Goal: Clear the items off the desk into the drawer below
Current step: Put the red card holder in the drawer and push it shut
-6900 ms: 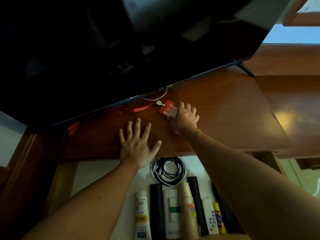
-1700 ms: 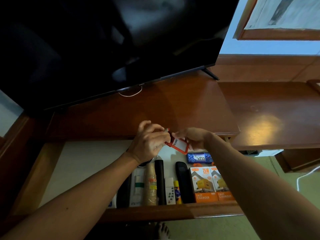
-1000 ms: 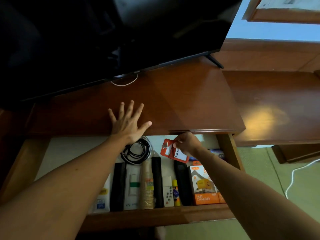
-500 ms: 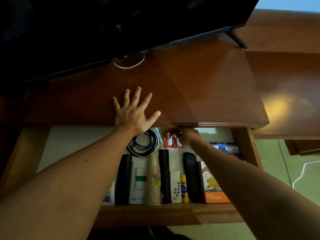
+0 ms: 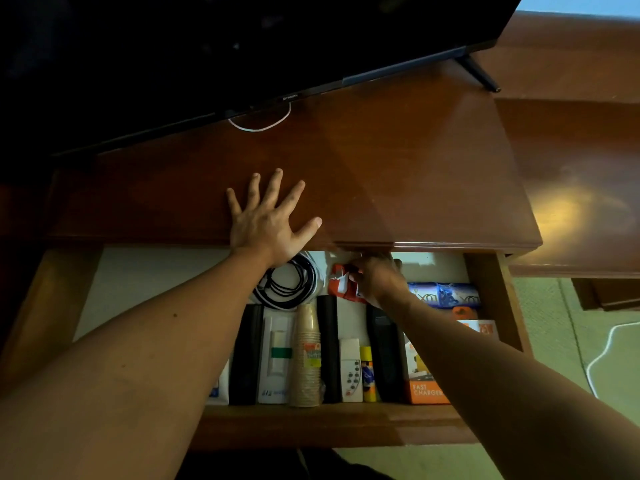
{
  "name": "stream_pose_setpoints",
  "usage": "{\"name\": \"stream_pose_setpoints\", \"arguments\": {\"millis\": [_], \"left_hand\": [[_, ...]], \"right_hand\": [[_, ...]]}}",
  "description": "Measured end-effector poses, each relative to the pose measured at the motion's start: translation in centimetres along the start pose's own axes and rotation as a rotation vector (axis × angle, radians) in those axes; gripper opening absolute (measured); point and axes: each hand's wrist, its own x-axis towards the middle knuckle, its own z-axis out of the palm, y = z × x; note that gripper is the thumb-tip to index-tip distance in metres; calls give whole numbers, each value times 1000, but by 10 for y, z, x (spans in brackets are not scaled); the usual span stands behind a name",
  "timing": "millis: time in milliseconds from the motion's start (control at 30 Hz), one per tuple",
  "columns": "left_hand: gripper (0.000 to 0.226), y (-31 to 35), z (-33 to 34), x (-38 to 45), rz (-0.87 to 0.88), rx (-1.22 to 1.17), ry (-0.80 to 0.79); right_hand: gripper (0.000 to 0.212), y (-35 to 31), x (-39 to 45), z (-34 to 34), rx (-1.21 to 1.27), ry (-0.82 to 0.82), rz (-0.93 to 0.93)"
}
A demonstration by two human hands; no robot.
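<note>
The drawer (image 5: 329, 424) under the brown desk (image 5: 415, 174) stands pulled out. My right hand (image 5: 379, 277) reaches into its back part, just under the desk edge, with fingers closed on a red and white tag (image 5: 341, 284) that rests low by the drawer floor. My left hand (image 5: 268, 220) lies flat on the desk's front edge, fingers spread, holding nothing. A white cable loop (image 5: 259, 124) lies on the desk under the TV.
In the drawer lie a black coiled cable (image 5: 289, 284), stacked paper cups (image 5: 306, 355), black remotes (image 5: 247, 355), a white remote (image 5: 350, 370), an orange charger box (image 5: 420, 382) and a blue packet (image 5: 443, 295). A large black TV (image 5: 242, 46) stands over the desk's back.
My right hand carried the red tag from the desk down into the drawer and pushed it toward the back. My left hand let go of it and went flat on the desk.
</note>
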Motion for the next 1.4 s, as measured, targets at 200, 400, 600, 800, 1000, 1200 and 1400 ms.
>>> {"name": "stream_pose_setpoints", "arguments": {"millis": [200, 400, 600, 800, 1000, 1200, 1400], "left_hand": [[83, 1, -1, 0, 2, 3, -5], [82, 1, 0, 0, 4, 11, -1], [81, 2, 1, 0, -1, 1, 6], [81, 1, 1, 0, -4, 11, 7], [81, 1, 2, 1, -4, 14, 1], [85, 1, -5, 2, -30, 7, -111], [75, -7, -16, -21, -8, -92, -218]], "right_hand": [[29, 4, -3, -1, 12, 74, -75], [14, -1, 2, -8, 1070, -112, 247], [36, 5, 14, 1, 1120, -148, 283], [53, 3, 10, 1, 1219, -153, 267], [42, 5, 4, 2, 976, -56, 118], [37, 16, -14, 12, 2, 188, -281], [37, -1, -58, 3, -20, 285, -258]]}}
